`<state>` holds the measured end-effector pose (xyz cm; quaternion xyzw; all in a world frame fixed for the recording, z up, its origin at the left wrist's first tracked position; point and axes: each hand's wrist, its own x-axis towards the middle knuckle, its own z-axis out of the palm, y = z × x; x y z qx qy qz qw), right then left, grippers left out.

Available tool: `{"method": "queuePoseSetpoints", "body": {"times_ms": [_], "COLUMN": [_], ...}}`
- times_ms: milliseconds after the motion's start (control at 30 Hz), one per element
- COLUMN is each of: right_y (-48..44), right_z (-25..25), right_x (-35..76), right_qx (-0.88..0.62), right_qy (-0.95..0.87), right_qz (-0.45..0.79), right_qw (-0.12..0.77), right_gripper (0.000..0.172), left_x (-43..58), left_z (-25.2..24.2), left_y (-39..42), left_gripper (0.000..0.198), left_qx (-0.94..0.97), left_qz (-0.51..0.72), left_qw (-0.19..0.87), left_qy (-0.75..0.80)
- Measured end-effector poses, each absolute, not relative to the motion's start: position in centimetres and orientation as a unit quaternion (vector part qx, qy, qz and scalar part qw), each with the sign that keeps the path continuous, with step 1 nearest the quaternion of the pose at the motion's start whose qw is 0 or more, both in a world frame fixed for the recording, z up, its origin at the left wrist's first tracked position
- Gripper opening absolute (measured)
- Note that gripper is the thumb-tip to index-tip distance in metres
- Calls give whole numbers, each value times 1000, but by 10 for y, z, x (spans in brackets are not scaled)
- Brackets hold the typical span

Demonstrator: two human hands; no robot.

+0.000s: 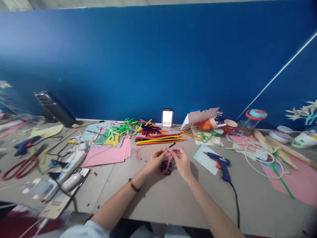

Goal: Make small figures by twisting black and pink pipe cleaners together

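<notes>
Fingers of my left hand point(156, 158) and my right hand point(181, 161) are closed in pinches close together above the middle of the table. Between them is a pink pipe cleaner point(169, 165), bent so that a curved part hangs below the fingertips. Both hands grip it; its ends are hidden by the fingers. Right under the hands lie scissors with black looped handles point(166, 172), partly covered. Just beyond the fingers rests a bundle of straight pipe cleaners point(158, 139) in orange, yellow and purple.
To the right, a blue glue gun point(224, 167) lies on a light blue card point(201, 157), its cord running to the front edge. Pink paper point(106, 157), a power strip point(66, 175) and red-handled scissors point(22, 167) lie left. A phone point(167, 118) stands against the blue partition point(158, 59).
</notes>
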<state>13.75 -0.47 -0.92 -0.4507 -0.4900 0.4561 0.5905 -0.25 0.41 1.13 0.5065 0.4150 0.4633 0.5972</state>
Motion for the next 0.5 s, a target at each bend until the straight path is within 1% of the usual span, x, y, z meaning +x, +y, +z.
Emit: {"method": "queuePoseSetpoints", "body": {"times_ms": [167,367,500], "right_y": [-4,-4,-4], "right_z": [-9,-6,-7], "right_x": [139,136,133], "right_qx": [-451,-438,-438], "right_qy": [-482,-470,-453], "right_qz": [462,483,502], "right_qw": [592,594,593], "right_gripper": [28,27,28], "left_x": [-3,-5,-7], "left_z": [6,2,0], "left_y": [5,8,9], "left_gripper": [41,36,38], "left_qx": [555,619,630], "left_qz": [440,429,433], "left_qw": [586,543,529], "left_qy": [394,372,368]}}
